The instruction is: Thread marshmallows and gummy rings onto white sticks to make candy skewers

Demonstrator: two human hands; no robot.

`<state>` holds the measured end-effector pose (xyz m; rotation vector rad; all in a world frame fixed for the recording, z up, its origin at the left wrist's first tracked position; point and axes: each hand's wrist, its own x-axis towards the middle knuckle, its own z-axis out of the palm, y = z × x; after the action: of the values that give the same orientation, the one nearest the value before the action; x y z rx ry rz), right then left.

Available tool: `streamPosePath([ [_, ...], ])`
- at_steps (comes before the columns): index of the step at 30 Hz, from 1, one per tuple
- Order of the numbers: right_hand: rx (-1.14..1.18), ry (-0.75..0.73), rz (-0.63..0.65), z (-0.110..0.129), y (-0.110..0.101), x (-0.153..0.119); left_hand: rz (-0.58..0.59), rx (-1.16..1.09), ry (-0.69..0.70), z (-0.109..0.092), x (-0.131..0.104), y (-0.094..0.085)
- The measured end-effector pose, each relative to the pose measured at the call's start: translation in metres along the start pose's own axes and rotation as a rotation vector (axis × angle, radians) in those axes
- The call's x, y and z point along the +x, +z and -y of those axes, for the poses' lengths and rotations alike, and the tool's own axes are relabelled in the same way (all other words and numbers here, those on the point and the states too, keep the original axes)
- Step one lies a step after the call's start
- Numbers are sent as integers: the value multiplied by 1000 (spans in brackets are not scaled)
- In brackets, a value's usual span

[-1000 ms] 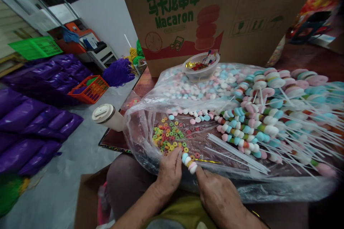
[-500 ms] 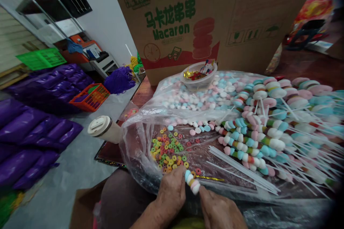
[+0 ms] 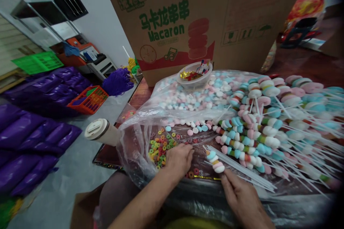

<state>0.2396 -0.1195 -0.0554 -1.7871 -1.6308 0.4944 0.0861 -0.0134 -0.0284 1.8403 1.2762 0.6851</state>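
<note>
A person's right hand is gripping a candy skewer near its lower end, holding it over the plastic sheet, beside the bare sticks. The left hand is reaching over colorful candy rings, its fingers curling downward, the view hiding whether they are pinching anything. Filled skewers are lying to the right.

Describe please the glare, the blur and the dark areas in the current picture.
Head view: glossy highlights on the purple bags and clear plastic sheet; head view, right edge: candy skewers look smeared, corners fall to black; head view, top: cardboard box rather dim.
</note>
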Motion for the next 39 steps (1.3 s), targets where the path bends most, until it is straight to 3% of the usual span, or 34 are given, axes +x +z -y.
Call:
streamPosePath([
  [3, -46, -15, 8, -6, -3, -3, 8, 68, 41, 4, 15, 5],
  [6, -110, -43, 61, -5, -2, -6, -16, -21, 35, 7, 3, 3],
  [11, -205, -40, 230, 12, 4, -5, 30, -367, -437, 5, -30, -8],
  [13, -227, -54, 268, 19, 6, -4, 38, -489, -519, 4, -35, -9],
  [19, -221, -129, 138, 20, 2, -4, -139, -697, -574, 5, -28, -13],
  [23, -285, -145, 195, 24, 2, -6, -79, -729, -566, 2, -28, -14],
  [28, -335, -146, 236, 32, 5, -4, -94, -777, -550, 0, -33, -16],
  [39, -251, -266, 13, 31, 0, -7, 105, -1142, -614, 6, -32, -24],
])
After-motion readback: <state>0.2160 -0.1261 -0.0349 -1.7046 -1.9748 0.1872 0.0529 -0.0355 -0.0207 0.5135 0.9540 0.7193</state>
